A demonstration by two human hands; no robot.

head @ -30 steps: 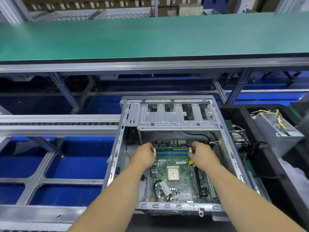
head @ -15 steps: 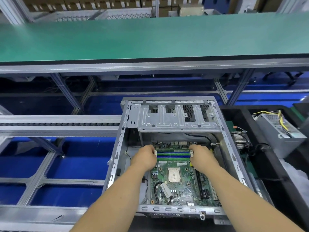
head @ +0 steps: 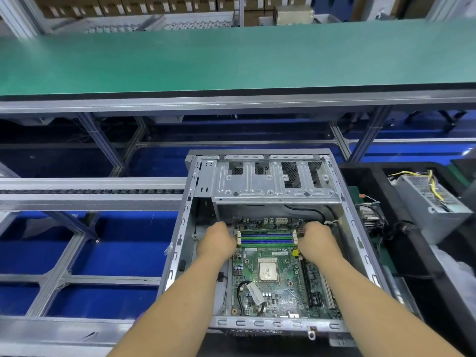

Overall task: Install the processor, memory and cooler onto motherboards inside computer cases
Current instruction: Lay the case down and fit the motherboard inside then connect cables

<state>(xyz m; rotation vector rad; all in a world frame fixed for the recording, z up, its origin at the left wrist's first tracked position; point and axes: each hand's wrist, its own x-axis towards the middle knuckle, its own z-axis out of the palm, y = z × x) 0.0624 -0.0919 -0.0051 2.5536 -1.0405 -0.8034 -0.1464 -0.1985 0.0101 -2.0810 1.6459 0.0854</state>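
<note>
An open grey computer case [head: 180, 253] lies flat in front of me with a green motherboard [head: 283, 292] inside. The silver processor [head: 268, 271] sits in its socket at the board's middle. Blue and black memory slots [head: 266, 240] run across the board's far part, and a green memory module [head: 268, 232] lies along the farthest slot. My left hand [head: 216, 242] is at the slots' left end and my right hand [head: 318, 242] at their right end. Both hands' fingers bend down at the latches, with the fingertips mostly hidden.
A metal drive cage [head: 273, 184] spans the case's far end. To the right, a black tray [head: 371, 176] holds a grey power supply [head: 432, 202] with yellow wires and a finned cooler [head: 371, 217]. A roller rail [head: 90, 191] runs left; a green conveyor [head: 231, 55] lies beyond.
Both hands have stayed at the two ends of the memory slots, shifting slightly toward the far slot. The view has drifted a little.
</note>
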